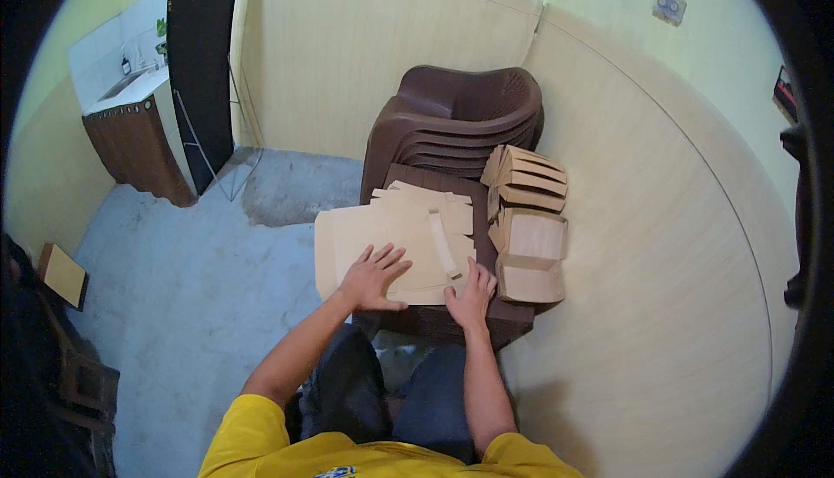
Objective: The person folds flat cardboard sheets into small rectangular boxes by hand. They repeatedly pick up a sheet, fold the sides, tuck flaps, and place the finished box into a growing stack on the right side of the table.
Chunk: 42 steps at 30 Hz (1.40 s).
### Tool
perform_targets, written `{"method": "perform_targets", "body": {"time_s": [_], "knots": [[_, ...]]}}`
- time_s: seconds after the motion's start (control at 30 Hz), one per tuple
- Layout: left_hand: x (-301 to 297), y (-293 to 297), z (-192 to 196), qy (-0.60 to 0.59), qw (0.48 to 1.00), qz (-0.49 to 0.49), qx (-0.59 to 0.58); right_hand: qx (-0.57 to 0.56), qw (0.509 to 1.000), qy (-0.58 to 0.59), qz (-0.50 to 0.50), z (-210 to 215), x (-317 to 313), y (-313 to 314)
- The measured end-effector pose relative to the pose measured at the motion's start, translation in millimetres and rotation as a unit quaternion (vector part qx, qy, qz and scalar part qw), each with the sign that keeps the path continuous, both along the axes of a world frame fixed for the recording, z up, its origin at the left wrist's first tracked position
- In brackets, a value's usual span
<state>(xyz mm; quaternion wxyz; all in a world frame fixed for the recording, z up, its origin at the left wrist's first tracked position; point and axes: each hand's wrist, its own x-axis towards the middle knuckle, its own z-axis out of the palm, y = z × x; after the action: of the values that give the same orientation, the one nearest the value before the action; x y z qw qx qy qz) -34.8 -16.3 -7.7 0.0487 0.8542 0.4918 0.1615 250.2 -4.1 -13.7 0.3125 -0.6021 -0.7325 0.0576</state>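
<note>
Flat tan cardboard sheets (347,235) lie stacked on a dark brown plastic surface in front of me. My left hand (375,280) presses flat on the top sheet, its fingers spread. At the sheets' right edge rests my right hand (472,296), thumb apart from the slightly bent fingers, with nothing visible in it. A narrow pale strip (443,243) lies on the cardboard between the hands, closer to the right one. Beyond it, smaller cut flaps (417,196) stick out from the stack's far side.
Stacked brown plastic chairs (469,113) stand behind the sheets, by the wall. Folded cardboard boxes (532,257) sit to the right, with more folded cardboard pieces (530,181) behind them. Far left are a sink counter (135,87) and a dark door panel (200,70).
</note>
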Motion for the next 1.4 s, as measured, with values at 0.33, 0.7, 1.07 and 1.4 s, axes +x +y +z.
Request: {"method": "perform_targets", "body": {"time_s": [0.33,0.7,1.07,1.4], "knots": [[12,43,18,-0.047,0.999,-0.003,-0.021,0.016,0.963,-0.124,0.24,14,-2,41],[28,52,2,-0.038,0.997,0.04,0.059,0.004,0.977,-0.036,0.208,19,-15,59],[36,48,15,-0.189,0.976,0.105,-0.012,-0.073,0.985,0.057,0.143,12,-19,83],[11,64,-8,-0.248,0.968,-0.04,-0.003,-0.106,0.994,-0.024,0.002,25,-50,59]]}}
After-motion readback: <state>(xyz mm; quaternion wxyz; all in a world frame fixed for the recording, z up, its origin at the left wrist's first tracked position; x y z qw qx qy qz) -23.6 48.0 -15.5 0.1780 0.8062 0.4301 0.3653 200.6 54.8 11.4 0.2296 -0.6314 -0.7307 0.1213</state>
